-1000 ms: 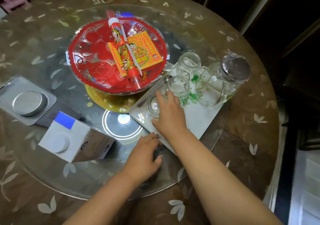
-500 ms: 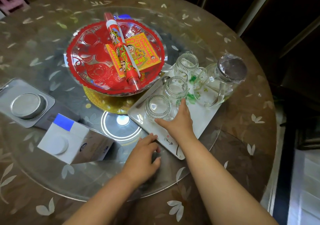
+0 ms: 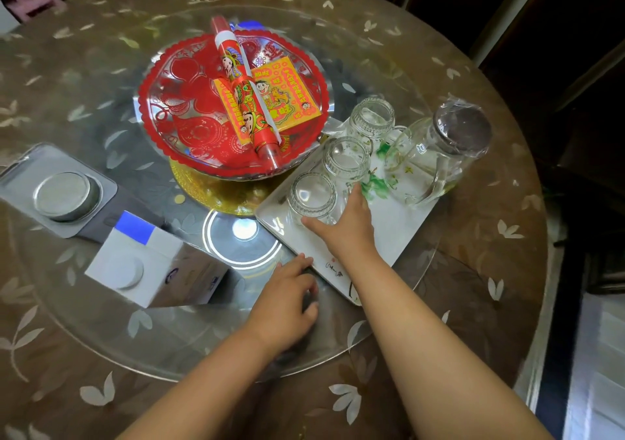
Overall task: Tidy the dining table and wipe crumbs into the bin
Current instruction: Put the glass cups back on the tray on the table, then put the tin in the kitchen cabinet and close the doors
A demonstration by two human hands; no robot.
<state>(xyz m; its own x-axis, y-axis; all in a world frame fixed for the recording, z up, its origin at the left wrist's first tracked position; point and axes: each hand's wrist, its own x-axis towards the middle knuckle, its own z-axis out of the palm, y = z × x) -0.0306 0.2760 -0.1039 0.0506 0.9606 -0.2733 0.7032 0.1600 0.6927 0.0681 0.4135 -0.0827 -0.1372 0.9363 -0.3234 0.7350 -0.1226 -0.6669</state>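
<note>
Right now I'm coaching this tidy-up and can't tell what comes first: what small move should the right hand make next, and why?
Probably curl the right hand round the nearest glass cup and nudge it in line. The fingers already touch the upturned cup on the white tray, the left hand rests by the tray's near edge, and two more cups stand behind.

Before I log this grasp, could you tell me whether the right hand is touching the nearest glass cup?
Touching: in the head view the right hand lies against the nearest glass cup.
</note>
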